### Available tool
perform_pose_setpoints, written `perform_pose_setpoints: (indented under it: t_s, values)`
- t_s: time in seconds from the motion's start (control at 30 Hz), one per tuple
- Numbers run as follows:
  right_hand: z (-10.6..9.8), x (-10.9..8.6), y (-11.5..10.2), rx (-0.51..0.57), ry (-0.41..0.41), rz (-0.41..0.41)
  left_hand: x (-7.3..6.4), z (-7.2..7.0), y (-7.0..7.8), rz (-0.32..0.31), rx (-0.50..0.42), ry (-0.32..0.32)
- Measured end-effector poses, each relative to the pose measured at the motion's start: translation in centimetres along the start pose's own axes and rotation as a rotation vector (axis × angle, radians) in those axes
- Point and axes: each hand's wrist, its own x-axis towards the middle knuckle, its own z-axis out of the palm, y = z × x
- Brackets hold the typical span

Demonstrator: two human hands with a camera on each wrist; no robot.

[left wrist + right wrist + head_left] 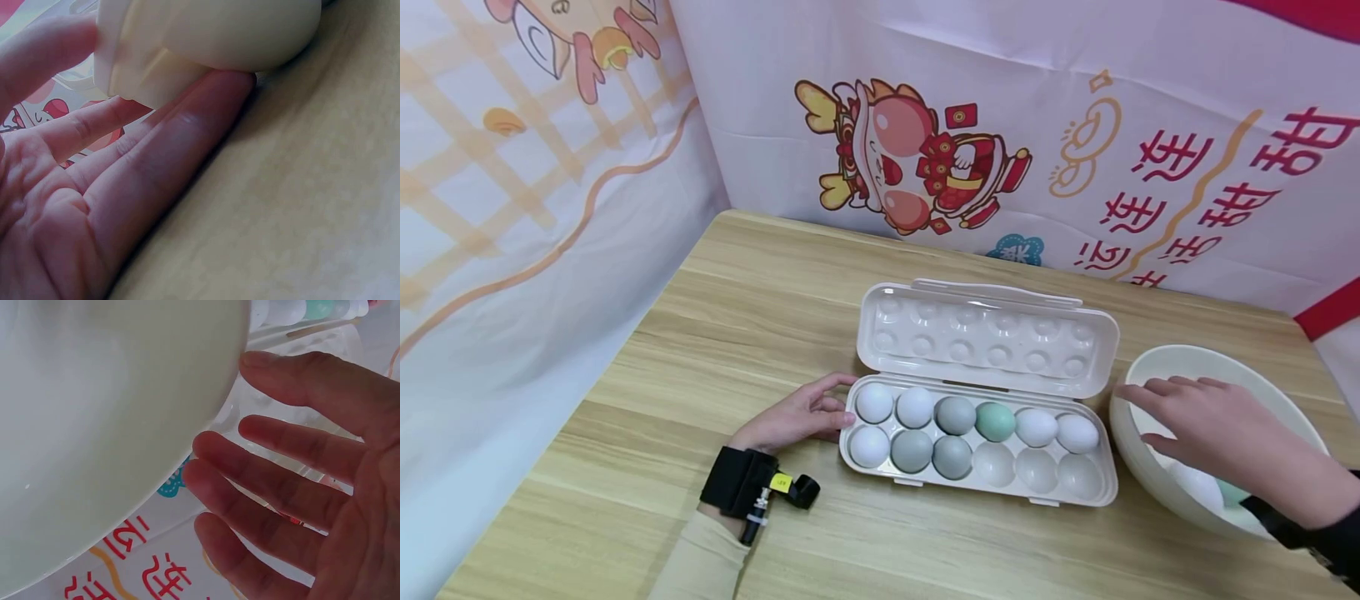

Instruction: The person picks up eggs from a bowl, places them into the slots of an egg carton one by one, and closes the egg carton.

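A white plastic egg box [977,481] lies with its lid [985,342] tipped back. White, grey and green eggs fill the back row; more sit at the front row's left, beside three bare cups. My left hand [801,412] holds the box's left end [134,62], thumb at the rim and fingers low against the side. Over the cream bowl [1195,356], right of the box, my right hand [1217,425] has its fingers spread and nothing in them. A white egg [1197,486] and a green egg [1232,493] show inside the bowl, partly under that hand and wrist.
The wooden table [700,333] bears the box and bowl. A printed cloth [970,50] hangs behind its back edge, and another cloth [550,208] hangs along the left side. A strap with a small camera [802,492] is on the left wrist.
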Motion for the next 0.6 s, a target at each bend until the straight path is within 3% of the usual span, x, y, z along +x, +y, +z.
perform_pose_setpoints:
  t_s: [0.17,0.33,0.53,0.6]
  values:
    - [0.8,-0.6,1.2,0.037,-0.118,0.086,0.0,0.0,0.1,0.0,-0.003,-0.002]
    - [1.7,-1.1,2.7,0.035,-0.166,0.117,-0.1,0.1,0.2,-0.004,-0.002,-0.002]
    - [2.5,-1.1,4.1,0.084,-0.343,0.21,0.0,0.1,0.2,-0.008,0.002,0.0]
    - [2.6,-1.2,4.5,0.11,-0.36,0.217,0.0,0.1,0.1,-0.008,0.0,-0.001]
